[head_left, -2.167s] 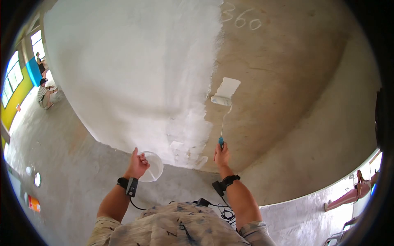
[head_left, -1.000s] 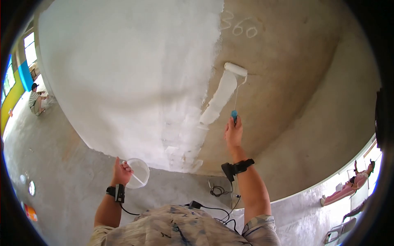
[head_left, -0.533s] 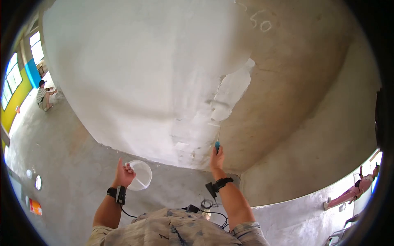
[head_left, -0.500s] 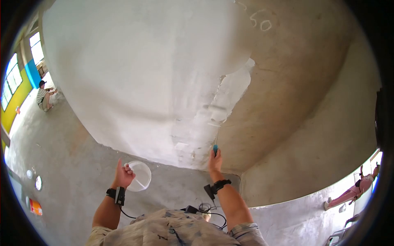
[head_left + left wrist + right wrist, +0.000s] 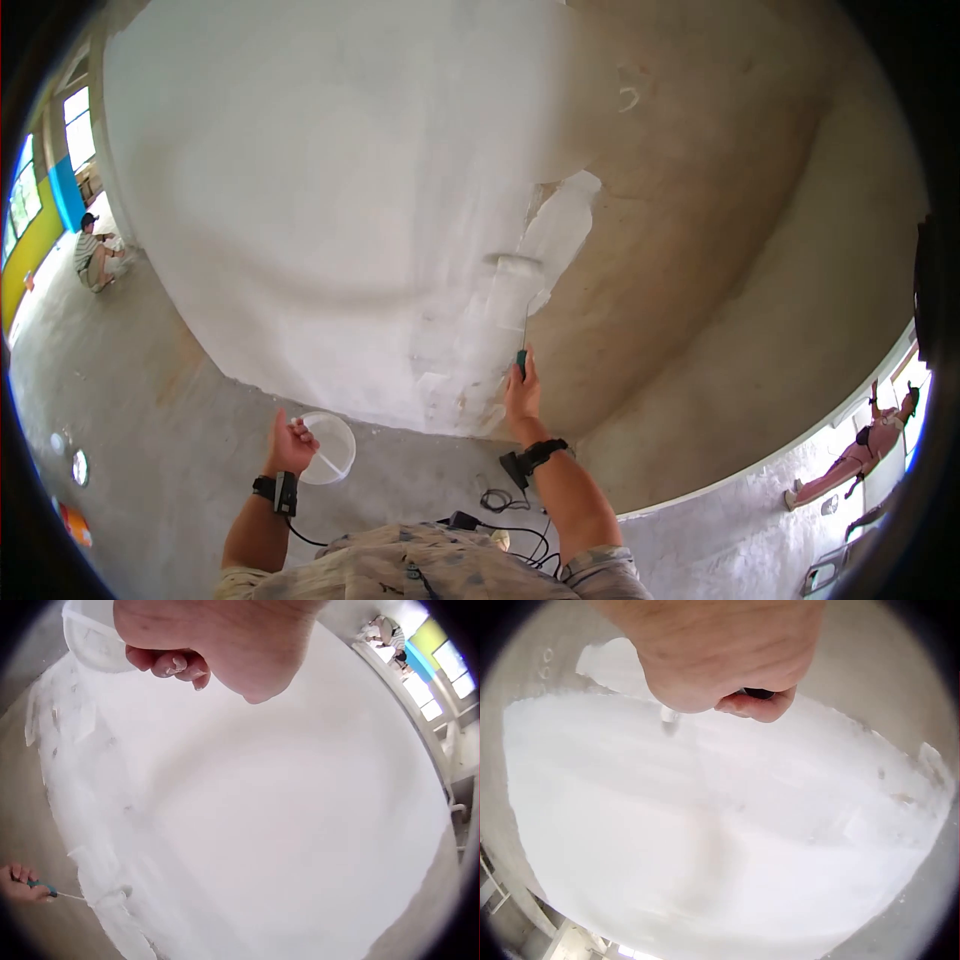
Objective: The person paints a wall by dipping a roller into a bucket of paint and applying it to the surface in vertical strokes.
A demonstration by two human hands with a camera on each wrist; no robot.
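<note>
My right hand (image 5: pixel 522 393) grips the teal handle of a paint roller (image 5: pixel 520 266), whose white sleeve lies against the wall at the border between white paint and bare surface. In the right wrist view the fist hides most of the roller; one end of the sleeve (image 5: pixel 669 715) shows below it. With curled fingers my left hand (image 5: pixel 289 446) holds a whitish plastic bucket (image 5: pixel 344 437) low in front of the wall. A pale bar crosses the bucket's mouth. White paint marks those fingers (image 5: pixel 174 666) in the left wrist view.
White paint (image 5: pixel 280 180) covers the wall's left part; the right part is bare brown-grey (image 5: pixel 690 230). Black cables (image 5: pixel 505 500) hang by my body. One person (image 5: pixel 98 252) squats far left, another in pink (image 5: pixel 865 455) stands far right. An orange-labelled bucket (image 5: pixel 75 523) stands on the floor.
The roller went up the bare wall and came back down to the left, leaving a longer white strip joined to the painted area. The left hand and bucket have shifted left and lower in view.
</note>
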